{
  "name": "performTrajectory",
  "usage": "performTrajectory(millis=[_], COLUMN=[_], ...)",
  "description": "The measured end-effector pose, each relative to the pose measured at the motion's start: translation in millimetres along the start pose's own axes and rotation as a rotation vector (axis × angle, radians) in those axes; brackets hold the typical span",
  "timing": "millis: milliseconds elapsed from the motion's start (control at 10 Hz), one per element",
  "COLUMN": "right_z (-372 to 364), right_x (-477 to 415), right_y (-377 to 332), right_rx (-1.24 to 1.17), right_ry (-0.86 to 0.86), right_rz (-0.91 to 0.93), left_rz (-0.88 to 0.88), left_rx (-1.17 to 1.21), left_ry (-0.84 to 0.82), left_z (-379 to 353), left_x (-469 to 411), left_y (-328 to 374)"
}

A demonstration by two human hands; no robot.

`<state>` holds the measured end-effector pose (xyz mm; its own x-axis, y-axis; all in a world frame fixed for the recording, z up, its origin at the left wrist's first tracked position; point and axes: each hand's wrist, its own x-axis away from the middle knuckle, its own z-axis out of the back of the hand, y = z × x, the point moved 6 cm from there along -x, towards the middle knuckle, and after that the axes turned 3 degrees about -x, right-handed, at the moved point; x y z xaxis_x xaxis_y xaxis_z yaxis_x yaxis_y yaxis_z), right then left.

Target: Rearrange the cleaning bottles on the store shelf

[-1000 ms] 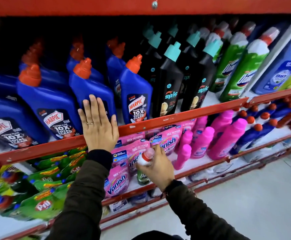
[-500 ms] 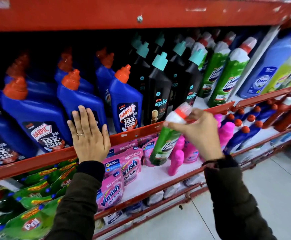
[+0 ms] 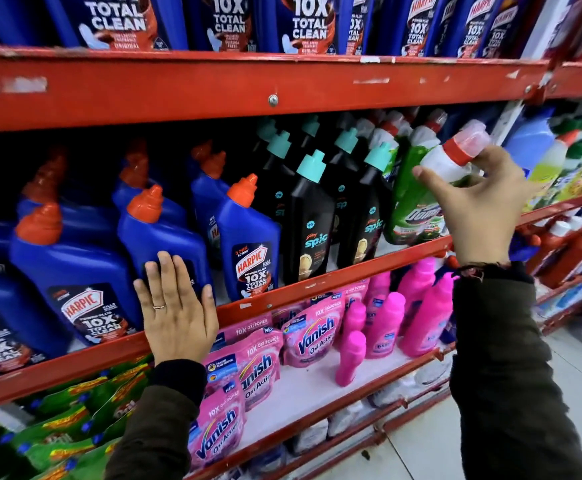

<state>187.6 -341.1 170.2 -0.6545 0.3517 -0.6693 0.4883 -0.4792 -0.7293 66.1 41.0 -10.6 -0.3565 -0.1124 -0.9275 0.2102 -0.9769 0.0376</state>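
Gripping a green Domex bottle (image 3: 417,202) (white neck), right hand (image 3: 480,209) fingers clamped; left hand (image 3: 175,313) flat, fingers together, on Harpic bottle (image 3: 164,237).

Glossy plastic bottles (image 3: 159,237); chipped, painted metal shelf rail (image 3: 213,88).

Pink Vanish pouches (image 3: 312,336) lie on the lower shelf, green Pril pouches (image 3: 71,427) left of them.
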Motion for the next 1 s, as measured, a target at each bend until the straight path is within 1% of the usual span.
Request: performTrajectory(millis=[200, 300, 400, 500, 600, 700, 800, 900, 1000], right_z=[-29, -37, -46, -57, -66, -74, -76, -71, -77], right_x=[-11, -14, -23, -34, -33, -24, -9, 15, 50], right_y=[28, 35, 43, 51, 53, 59, 66, 69, 63], right_rx=[0.012, 0.019, 0.062, 0.124, 0.134, 0.095, 0.043, -0.041, -0.051], right_ry=[-0.044, -0.038, -0.070, -0.118, -0.191, -0.224, -0.205, -0.108, -0.081], right_rz=[-0.028, -0.021, -0.037, -0.013, 0.007, 0.062, 0.102, 0.123, 0.146], left_rz=[-0.017, -0.022, -0.022, -0.022, -0.021, -0.021, -0.013, -0.008, 0.025], left_rx=[-0.006, -0.011, -0.023, -0.021, -0.036, -0.030, -0.032, -0.009, 0.001], left_ry=[0.010, 0.015, 0.014, 0.012, 0.013, 0.007, -0.006, 0.000, -0.041], left_z=[0, 0, -1, -2, -2, -1, 1, 4, 6], left_x=[0, 0, 0, 1, 2, 1, 0, 0, -7], left_y=[0, 0, 0, 0, -1, -1, 0, -1, 4])
